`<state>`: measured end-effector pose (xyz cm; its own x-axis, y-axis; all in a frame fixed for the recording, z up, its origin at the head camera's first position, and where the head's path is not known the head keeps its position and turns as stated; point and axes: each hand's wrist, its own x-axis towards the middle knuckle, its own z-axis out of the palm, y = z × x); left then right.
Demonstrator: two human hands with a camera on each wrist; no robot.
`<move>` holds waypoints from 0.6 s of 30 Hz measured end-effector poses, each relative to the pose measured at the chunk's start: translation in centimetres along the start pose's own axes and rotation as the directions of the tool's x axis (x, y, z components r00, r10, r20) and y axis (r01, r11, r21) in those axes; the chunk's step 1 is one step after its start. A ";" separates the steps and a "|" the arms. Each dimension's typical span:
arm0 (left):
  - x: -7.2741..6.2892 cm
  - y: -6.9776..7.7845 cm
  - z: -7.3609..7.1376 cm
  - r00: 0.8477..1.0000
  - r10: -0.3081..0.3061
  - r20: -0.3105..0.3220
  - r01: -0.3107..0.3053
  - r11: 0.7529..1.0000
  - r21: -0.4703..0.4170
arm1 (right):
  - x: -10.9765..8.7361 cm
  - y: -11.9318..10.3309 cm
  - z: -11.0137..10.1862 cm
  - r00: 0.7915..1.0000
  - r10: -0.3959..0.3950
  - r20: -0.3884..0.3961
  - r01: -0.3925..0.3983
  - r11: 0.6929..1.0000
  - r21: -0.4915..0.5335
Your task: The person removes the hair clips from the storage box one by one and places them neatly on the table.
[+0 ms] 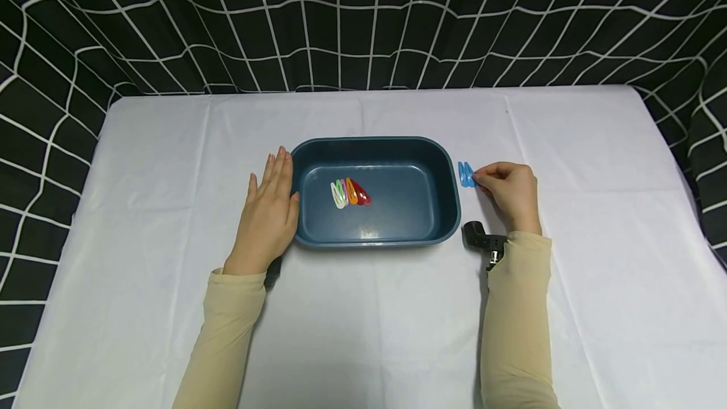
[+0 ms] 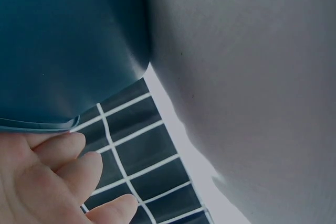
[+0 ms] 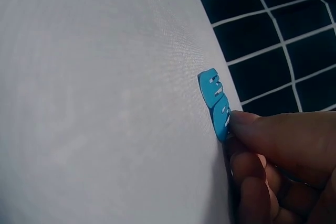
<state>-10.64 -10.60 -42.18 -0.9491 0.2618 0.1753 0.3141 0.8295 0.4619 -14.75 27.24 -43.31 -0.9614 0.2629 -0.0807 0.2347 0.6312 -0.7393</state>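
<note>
A dark blue plastic basin [image 1: 397, 207] stands mid-table in the head view. My left hand [image 1: 267, 219] lies flat along its left side, fingers straight; the left wrist view shows the fingers [image 2: 79, 174] at the basin's rim. To the right of the basin are two blue snap hair clips [image 1: 462, 174], side by side. The thumb and forefinger of my right hand [image 1: 511, 193] pinch the nearer one at its lower end. In the right wrist view, both blue clips [image 3: 211, 88] show close over the white cloth, the lower one at the thumb tip.
Inside the basin, left of its middle, several hair clips lie in a row: white [image 1: 337, 196], green, purple, orange [image 1: 351, 190] and red [image 1: 362, 194]. A white cloth [image 1: 363, 327] covers the table. Black netting-patterned fabric [image 1: 352, 24] hangs behind and at the sides.
</note>
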 end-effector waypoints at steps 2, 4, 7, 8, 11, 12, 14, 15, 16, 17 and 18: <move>0.0 0.0 0.0 1.000 0.001 -0.001 -0.001 1.000 -0.003 | 0.0 0.1 0.0 1.000 -0.005 -0.003 0.005 1.000 0.002; 0.0 0.0 0.0 1.000 0.002 -0.003 -0.002 1.000 -0.005 | 0.0 0.1 0.0 1.000 -0.002 -0.002 0.002 1.000 0.009; -0.1 0.0 0.1 1.000 0.002 -0.005 -0.002 1.000 -0.010 | 0.0 0.1 0.0 1.000 0.006 0.003 -0.006 1.000 0.004; 0.0 0.0 0.1 1.000 0.003 -0.007 -0.003 1.000 -0.010 | 0.0 0.1 0.0 1.000 0.006 0.003 -0.006 1.000 0.000; -0.1 0.0 0.0 1.000 0.004 -0.008 -0.004 1.000 -0.010 | -0.1 0.0 0.0 1.000 0.006 0.002 -0.005 1.000 -0.015; -0.1 0.0 0.0 1.000 0.004 -0.007 -0.004 1.000 -0.011 | -0.1 0.0 0.0 1.000 0.003 0.001 -0.003 1.000 -0.017; -0.1 0.0 0.0 1.000 0.001 -0.004 -0.001 1.000 -0.011 | -0.1 -0.1 -0.1 1.000 0.000 -0.001 0.000 1.000 -0.018; -0.1 0.0 0.0 1.000 -0.001 -0.002 0.001 1.000 -0.012 | -0.1 -0.1 -0.1 1.000 0.000 -0.002 0.000 1.000 -0.020; -0.1 0.0 0.0 1.000 -0.002 0.000 0.002 1.000 -0.013 | -0.1 0.0 -0.1 1.000 -0.003 -0.003 0.003 1.000 -0.023; -0.1 0.0 0.0 1.000 -0.003 0.002 0.003 1.000 -0.014 | -0.1 0.0 -0.1 1.000 -0.005 -0.001 0.004 1.000 -0.023; -0.1 0.0 0.0 1.000 -0.003 0.003 0.003 1.000 -0.014 | -0.1 0.0 -0.2 1.000 -0.006 -0.001 0.006 1.000 -0.022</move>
<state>-10.57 -10.64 -42.23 -0.9501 0.2606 0.1715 0.3115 0.8235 0.4742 -14.61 27.34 -43.21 -0.9628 0.2594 -0.0757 0.2317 0.6485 -0.7251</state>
